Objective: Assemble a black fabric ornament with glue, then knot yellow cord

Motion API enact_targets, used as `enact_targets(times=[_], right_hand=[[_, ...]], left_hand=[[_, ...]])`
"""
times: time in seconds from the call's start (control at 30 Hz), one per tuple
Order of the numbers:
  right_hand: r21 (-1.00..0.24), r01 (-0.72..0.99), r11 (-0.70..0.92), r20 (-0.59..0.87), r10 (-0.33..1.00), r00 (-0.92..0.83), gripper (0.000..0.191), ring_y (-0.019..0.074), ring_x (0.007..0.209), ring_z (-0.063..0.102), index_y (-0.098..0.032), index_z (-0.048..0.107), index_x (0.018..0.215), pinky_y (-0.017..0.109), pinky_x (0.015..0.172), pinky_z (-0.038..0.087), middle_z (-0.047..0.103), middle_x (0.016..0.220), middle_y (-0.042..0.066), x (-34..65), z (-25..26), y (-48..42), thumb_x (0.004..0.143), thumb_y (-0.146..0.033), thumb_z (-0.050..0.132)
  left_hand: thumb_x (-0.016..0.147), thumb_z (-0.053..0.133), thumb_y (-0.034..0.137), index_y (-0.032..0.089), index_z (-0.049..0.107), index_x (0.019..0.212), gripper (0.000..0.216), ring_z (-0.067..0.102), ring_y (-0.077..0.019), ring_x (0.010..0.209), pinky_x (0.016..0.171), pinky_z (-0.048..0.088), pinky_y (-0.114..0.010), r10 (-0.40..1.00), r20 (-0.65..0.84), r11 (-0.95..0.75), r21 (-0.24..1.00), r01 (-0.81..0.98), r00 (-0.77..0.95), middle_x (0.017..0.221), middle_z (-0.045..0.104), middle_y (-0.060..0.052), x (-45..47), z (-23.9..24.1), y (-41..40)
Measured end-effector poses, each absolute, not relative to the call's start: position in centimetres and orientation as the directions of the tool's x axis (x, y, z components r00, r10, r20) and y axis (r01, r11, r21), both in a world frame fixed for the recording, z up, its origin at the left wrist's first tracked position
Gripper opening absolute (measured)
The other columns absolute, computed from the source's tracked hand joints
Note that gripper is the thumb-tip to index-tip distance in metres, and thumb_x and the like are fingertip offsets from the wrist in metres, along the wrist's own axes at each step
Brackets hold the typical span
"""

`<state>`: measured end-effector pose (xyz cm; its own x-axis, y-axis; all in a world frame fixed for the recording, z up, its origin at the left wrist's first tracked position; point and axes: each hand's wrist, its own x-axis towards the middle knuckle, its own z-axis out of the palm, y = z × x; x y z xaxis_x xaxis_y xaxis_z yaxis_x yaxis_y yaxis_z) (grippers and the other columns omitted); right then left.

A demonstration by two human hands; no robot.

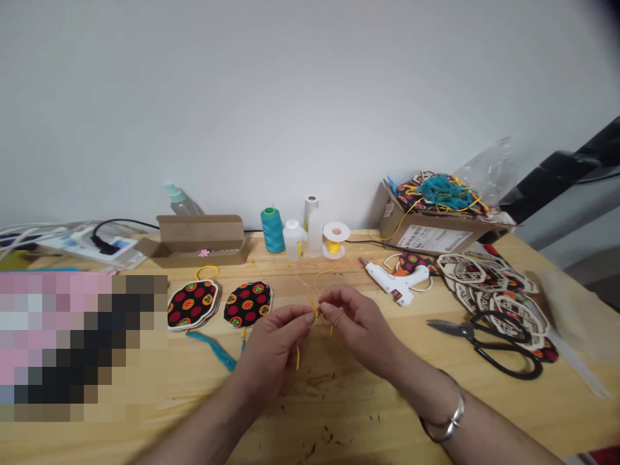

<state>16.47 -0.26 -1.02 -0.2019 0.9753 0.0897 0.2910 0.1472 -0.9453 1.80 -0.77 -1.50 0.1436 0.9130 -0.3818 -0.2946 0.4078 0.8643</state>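
My left hand (278, 336) and my right hand (356, 323) meet above the middle of the table, fingertips pinched on a thin yellow cord (310, 294). A small loop or knot shows between them, though its exact form is too small to tell. One cord end hangs below my left hand; another strand runs back toward the spool of yellow cord (334, 247). Just left of my left hand lies a dark flowered fabric piece (248, 303) with a yellow cord below it. Farther left is a stack of similar pale-edged pieces (192, 303) with a teal tassel (213, 351).
Black-handled scissors (484, 342) and cut-out pieces (513, 307) lie at right, behind them a white glue gun (397, 281). Along the wall stand teal thread (272, 231), a white bottle (293, 242), an open cardboard box (201, 239) and a filled carton (431, 236). A blurred area covers the left.
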Motion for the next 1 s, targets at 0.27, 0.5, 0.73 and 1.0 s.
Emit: enact_targets(times=[0.27, 0.5, 0.73, 1.0], right_hand=[[-0.986, 0.153, -0.067, -0.108, 0.956, -0.274, 0.011, 0.0084, 0.049, 0.043, -0.019, 0.046, 0.081, 0.02, 0.045, 0.032, 0.046, 0.054, -0.006, 16.09, -1.59, -0.48, 0.082, -0.03, 0.048], [-0.976, 0.22, 0.008, -0.04, 0.976, -0.212, 0.011, 0.0074, 0.052, 0.035, -0.018, 0.048, 0.07, 0.02, 0.048, 0.028, 0.039, 0.055, -0.006, 16.27, -0.99, -0.24, 0.079, -0.023, 0.05], [-0.974, 0.226, -0.012, -0.056, 0.981, -0.186, 0.009, 0.0074, 0.05, 0.034, -0.017, 0.048, 0.068, 0.02, 0.047, 0.027, 0.039, 0.053, -0.006, 16.43, -0.92, 0.18, 0.077, -0.021, 0.05], [-0.973, 0.231, -0.006, -0.06, 0.972, -0.227, 0.012, 0.0073, 0.049, 0.035, -0.017, 0.05, 0.067, 0.02, 0.048, 0.029, 0.041, 0.053, -0.006, 16.59, -1.01, 0.45, 0.077, -0.023, 0.05]], left_hand=[[0.071, 0.064, 0.025, 0.019, 0.072, 0.073, 0.01, 0.057, -0.012, 0.063, 0.061, 0.042, -0.021, 0.896, -0.351, 0.405, 0.896, -0.182, 0.271, 0.062, 0.066, 0.0, 1.88, -1.1, -1.12], [0.069, 0.066, 0.03, 0.017, 0.071, 0.075, 0.015, 0.042, -0.0063, 0.046, 0.043, 0.03, -0.017, 0.902, -0.368, 0.404, 0.905, -0.136, 0.226, 0.052, 0.057, 0.004, 1.78, -1.26, -1.22], [0.07, 0.065, 0.034, 0.017, 0.07, 0.076, 0.019, 0.028, -0.0036, 0.039, 0.037, 0.019, -0.017, 0.903, -0.367, 0.393, 0.916, -0.085, 0.225, 0.046, 0.046, 0.007, 1.82, -0.9, -1.03], [0.068, 0.067, 0.033, 0.017, 0.07, 0.069, 0.016, 0.035, -0.0049, 0.042, 0.04, 0.025, -0.017, 0.917, -0.356, 0.37, 0.928, -0.049, 0.179, 0.046, 0.05, 0.006, 1.72, -0.75, -1.12]])
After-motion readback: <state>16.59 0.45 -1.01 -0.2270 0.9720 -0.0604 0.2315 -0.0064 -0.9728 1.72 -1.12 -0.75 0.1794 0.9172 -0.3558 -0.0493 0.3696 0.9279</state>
